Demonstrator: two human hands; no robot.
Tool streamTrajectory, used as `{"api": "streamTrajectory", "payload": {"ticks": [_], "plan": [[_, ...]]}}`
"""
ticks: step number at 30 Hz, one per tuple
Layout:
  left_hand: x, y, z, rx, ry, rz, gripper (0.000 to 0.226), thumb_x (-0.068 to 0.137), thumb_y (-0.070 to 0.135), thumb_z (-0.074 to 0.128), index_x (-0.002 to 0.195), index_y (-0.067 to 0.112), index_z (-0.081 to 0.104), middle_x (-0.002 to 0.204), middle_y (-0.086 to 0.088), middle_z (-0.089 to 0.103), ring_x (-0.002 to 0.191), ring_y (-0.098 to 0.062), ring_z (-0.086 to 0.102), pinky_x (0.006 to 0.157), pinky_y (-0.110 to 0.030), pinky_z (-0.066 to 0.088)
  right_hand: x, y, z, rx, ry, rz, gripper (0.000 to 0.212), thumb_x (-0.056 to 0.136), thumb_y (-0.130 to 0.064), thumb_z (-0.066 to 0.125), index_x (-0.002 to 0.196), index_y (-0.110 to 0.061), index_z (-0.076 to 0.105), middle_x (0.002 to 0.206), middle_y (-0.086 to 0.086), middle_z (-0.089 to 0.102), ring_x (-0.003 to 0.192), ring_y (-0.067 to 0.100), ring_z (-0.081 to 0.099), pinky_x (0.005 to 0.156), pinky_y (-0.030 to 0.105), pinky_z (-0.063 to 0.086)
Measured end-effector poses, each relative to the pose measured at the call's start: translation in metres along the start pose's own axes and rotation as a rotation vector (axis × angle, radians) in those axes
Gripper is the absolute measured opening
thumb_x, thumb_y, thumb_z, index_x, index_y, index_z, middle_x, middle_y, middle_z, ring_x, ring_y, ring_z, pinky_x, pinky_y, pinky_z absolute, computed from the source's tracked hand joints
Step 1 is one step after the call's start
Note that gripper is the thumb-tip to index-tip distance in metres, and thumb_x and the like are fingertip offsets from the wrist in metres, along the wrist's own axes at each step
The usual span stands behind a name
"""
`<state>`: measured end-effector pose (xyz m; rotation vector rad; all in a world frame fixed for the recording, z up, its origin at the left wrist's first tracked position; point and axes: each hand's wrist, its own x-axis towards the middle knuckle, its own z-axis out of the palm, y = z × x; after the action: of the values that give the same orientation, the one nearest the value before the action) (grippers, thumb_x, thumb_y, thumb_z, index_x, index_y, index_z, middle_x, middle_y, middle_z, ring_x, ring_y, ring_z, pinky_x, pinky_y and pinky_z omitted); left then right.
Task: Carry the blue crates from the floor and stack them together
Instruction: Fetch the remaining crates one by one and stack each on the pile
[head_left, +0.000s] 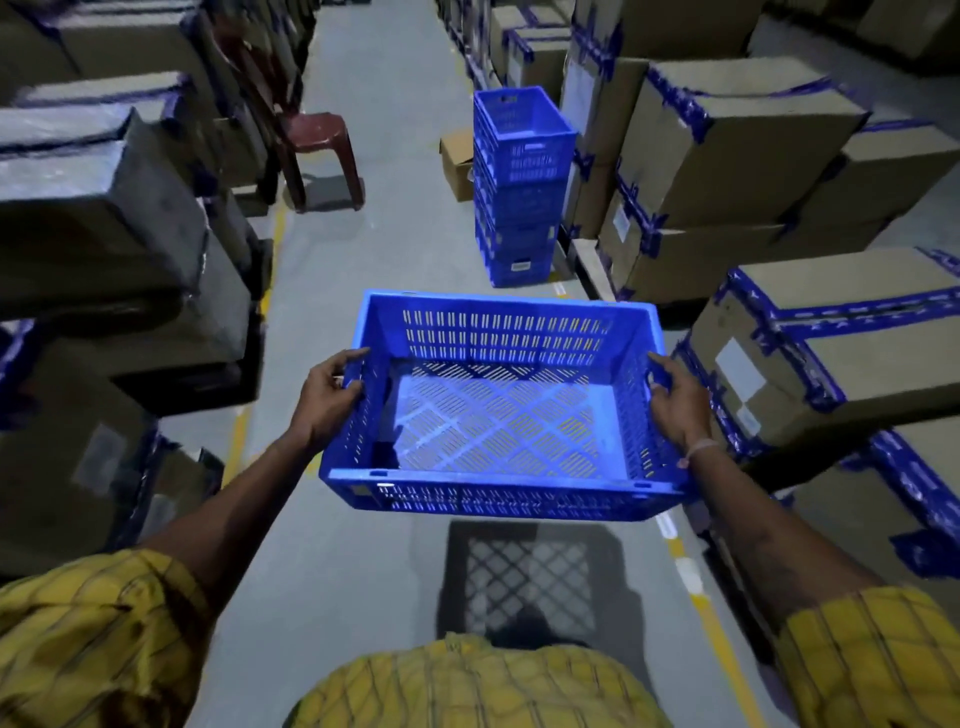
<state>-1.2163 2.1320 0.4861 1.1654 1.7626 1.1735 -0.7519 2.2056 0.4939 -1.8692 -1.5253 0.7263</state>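
While standing in a narrow warehouse aisle, a person in a yellow checked shirt is holding an empty blue crate (498, 410) out in front of the body, lifted clear of the grey floor (363, 291), with its latticed shadow falling on the concrete directly beneath. The left hand (324, 402) is gripping the left short end, fingers curling through the handle slot and over the rim. The right hand (675, 400) is gripping the opposite short end the same way, a pale band showing at the wrist. With the hands well apart at the two handles, the crate is sitting level and open side up, which looks like the steadiest way to carry it and to lower it squarely onto another crate.

Ahead and slightly to the right, a stack of blue crates (519, 187) is standing upright on the floor, close against the cardboard boxes (737, 156) lining the right side. That stack is probably where this crate is headed. A small open carton (457, 163) is sitting just behind its left side. A dark red plastic chair (317, 156) is standing farther back on the left, beside more stacked boxes, some wrapped in film. Yellow floor lines (272, 249) are marking both edges of the aisle, and the path between the carried crate and the stack appears unobstructed.
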Motion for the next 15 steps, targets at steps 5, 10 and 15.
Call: {"api": "streamTrajectory", "payload": {"ticks": [5, 10, 15], "plan": [[0.102, 0.024, 0.023, -0.037, 0.063, 0.014, 0.054, 0.090, -0.010, 0.053, 0.128, 0.025, 0.066, 0.103, -0.004, 0.069, 0.076, -0.024, 0.062, 0.076, -0.044, 0.054, 0.128, -0.047, 0.001, -0.089, -0.026, -0.072, 0.049, 0.093, 0.003, 0.050, 0.138, -0.015, 0.057, 0.123, 0.024, 0.063, 0.111, 0.039, 0.060, 0.093, 0.039, 0.047], [0.201, 0.038, 0.029, -0.078, 0.115, 0.013, 0.054, 0.090, -0.010, 0.053, 0.126, 0.028, 0.066, 0.108, -0.007, 0.069, 0.073, -0.023, 0.062, 0.074, -0.043, 0.054, 0.240, -0.093, 0.028, -0.097, -0.055, -0.123, 0.052, 0.091, 0.005, 0.050, 0.138, -0.015, 0.058, 0.123, 0.025, 0.062, 0.113, 0.039, 0.059, 0.098, 0.039, 0.045], [0.330, 0.038, 0.023, -0.063, 0.105, 0.030, 0.052, 0.091, -0.008, 0.054, 0.129, 0.025, 0.066, 0.107, -0.003, 0.071, 0.077, -0.023, 0.067, 0.077, -0.050, 0.059, 0.342, -0.133, 0.082, -0.024, -0.044, -0.116, 0.050, 0.094, 0.004, 0.048, 0.138, -0.016, 0.057, 0.134, 0.019, 0.057, 0.119, 0.035, 0.057, 0.098, 0.031, 0.044]]}}
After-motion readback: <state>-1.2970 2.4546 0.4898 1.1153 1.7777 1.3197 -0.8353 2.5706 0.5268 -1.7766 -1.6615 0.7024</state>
